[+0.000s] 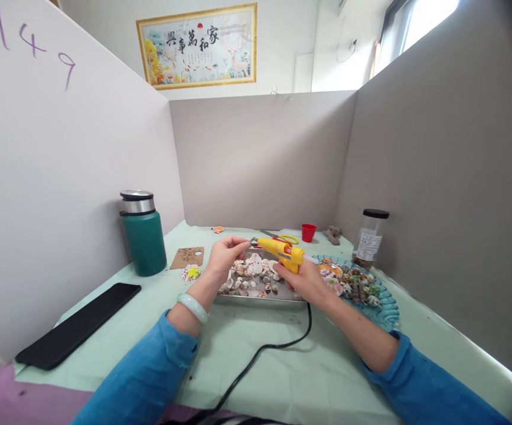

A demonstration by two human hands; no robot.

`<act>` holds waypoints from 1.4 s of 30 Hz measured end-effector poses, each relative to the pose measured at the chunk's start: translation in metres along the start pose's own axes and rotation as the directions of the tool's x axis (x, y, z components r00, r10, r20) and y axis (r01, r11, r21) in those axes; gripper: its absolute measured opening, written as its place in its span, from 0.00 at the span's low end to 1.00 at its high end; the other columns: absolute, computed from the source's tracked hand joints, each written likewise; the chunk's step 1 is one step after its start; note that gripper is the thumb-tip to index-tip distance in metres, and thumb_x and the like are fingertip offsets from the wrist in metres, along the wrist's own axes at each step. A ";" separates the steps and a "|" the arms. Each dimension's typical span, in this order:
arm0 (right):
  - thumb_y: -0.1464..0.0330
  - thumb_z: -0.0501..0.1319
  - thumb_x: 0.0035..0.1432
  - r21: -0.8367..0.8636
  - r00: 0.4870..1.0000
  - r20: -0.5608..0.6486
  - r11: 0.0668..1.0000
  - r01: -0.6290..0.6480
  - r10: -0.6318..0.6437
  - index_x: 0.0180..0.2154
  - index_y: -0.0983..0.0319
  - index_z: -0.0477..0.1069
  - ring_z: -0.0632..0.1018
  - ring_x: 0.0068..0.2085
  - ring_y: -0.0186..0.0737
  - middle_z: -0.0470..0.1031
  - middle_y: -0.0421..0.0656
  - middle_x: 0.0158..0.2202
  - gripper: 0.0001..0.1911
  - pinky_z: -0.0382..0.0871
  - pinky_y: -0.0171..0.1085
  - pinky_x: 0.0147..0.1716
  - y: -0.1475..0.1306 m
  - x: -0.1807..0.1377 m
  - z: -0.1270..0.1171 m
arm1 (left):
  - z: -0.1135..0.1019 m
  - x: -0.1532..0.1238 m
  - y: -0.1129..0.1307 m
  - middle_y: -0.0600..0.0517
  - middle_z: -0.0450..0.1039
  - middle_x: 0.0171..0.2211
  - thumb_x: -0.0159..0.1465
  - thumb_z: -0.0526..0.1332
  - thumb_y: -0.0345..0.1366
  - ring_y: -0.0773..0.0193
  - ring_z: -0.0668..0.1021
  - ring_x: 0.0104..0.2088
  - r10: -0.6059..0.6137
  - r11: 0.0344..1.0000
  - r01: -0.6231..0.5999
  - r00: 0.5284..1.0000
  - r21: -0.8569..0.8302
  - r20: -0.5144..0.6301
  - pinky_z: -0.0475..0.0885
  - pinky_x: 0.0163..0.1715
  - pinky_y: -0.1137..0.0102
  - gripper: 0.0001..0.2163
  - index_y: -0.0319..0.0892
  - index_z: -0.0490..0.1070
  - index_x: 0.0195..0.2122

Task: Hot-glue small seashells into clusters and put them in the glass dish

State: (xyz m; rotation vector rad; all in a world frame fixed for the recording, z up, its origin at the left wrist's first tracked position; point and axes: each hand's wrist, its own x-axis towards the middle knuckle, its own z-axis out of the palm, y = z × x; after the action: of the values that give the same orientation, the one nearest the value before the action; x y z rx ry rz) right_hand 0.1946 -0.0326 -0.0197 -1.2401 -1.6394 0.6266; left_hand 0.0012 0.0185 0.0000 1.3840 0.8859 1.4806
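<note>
My right hand [302, 280] is wrapped around the handle of a yellow hot glue gun [282, 250], whose nozzle points left. A clear glue stick pokes out of its back end. At the nozzle tip, the fingertips of my left hand [227, 257] are pinched together; whatever small thing they hold is too small to make out. Below both hands lies a metal tray [260, 300] with many small seashells [253, 268] in it. A round shell-covered piece with a yellow star [191, 272] rests left of the tray, beside a brown card [188, 258].
To the right stand a blue plate [388, 310] heaped with shells and a black-lidded jar [368, 239]. Yellow-handled scissors [289, 239] and a red cup [308, 232] are behind. A green bottle [144, 236] and black phone [78, 324] sit left. A black cord [260, 352] crosses the front.
</note>
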 end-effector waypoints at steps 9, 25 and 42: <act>0.56 0.59 0.49 -0.023 1.000 0.001 1.000 -0.011 0.012 0.24 0.62 0.67 0.64 0.18 0.32 0.63 0.36 0.14 0.16 0.57 0.32 0.18 -0.002 -0.001 0.000 | -0.001 0.001 -0.002 0.53 0.71 0.23 0.45 0.69 0.38 0.73 0.69 0.19 -0.015 1.000 0.015 1.000 -0.008 -0.002 0.64 0.22 0.74 0.12 0.37 0.73 0.28; 0.55 0.58 0.50 -0.050 0.999 -0.007 0.998 0.047 -0.048 0.25 0.62 0.67 0.64 0.19 0.32 0.64 0.36 0.16 0.16 0.57 0.32 0.19 0.005 0.000 0.001 | 0.001 0.000 0.001 0.54 0.70 0.22 0.45 0.69 0.38 0.73 0.68 0.19 -0.023 1.000 0.022 1.000 -0.007 -0.005 0.63 0.22 0.74 0.12 0.36 0.73 0.28; 0.55 0.59 0.49 -0.045 0.999 -0.038 0.999 0.001 -0.003 0.25 0.62 0.66 0.64 0.18 0.32 0.64 0.37 0.15 0.16 0.58 0.33 0.19 0.000 -0.001 0.001 | 0.000 0.001 -0.001 0.53 0.70 0.22 0.45 0.69 0.38 0.74 0.68 0.18 -0.018 1.000 0.018 1.000 -0.014 -0.023 0.63 0.21 0.75 0.12 0.36 0.73 0.27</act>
State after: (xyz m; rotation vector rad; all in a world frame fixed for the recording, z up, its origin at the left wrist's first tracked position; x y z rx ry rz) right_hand 0.1941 -0.0330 -0.0201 -1.2752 -1.6309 0.5648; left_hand 0.0010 0.0199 -0.0006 1.3482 0.8987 1.4886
